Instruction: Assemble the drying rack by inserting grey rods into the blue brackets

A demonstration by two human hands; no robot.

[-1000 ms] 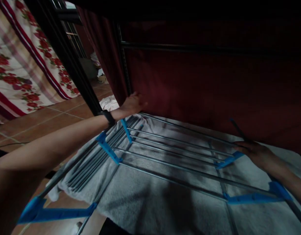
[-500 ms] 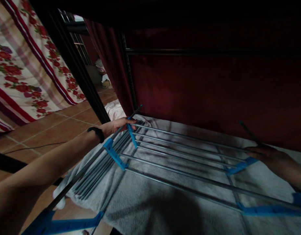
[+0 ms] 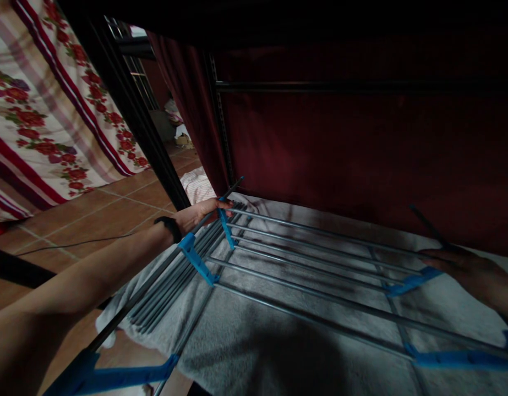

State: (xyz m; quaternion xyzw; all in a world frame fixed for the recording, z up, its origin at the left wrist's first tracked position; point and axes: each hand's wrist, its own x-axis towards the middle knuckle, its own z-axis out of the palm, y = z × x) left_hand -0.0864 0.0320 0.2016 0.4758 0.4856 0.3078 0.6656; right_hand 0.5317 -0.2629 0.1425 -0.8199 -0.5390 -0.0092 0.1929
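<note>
A partly built rack of grey metal tubes (image 3: 311, 301) and blue plastic connectors lies across a grey fleecy blanket (image 3: 254, 352). My left hand (image 3: 210, 209) is closed around the far left blue connector (image 3: 226, 224) and the side pole there. My right hand (image 3: 455, 264), dim in shadow, is closed at the far right end of the rack, around the pole by another blue connector (image 3: 414, 281); its fingers are partly hidden. Beside my left forearm lies a bundle of several loose grey tubes (image 3: 175, 283). Nearer, a blue connector (image 3: 125, 377) joins the left side poles.
Black bed-frame posts (image 3: 134, 121) and a crossbar (image 3: 320, 86) surround the space. A dark red curtain (image 3: 340, 148) hangs behind. On the left, a floral cloth (image 3: 51, 110) hangs above the tiled floor (image 3: 109, 220), where a thin cable (image 3: 72, 242) runs.
The whole view has shifted slightly, so everything appears a little further right. Both hands keep their places on the rack.
</note>
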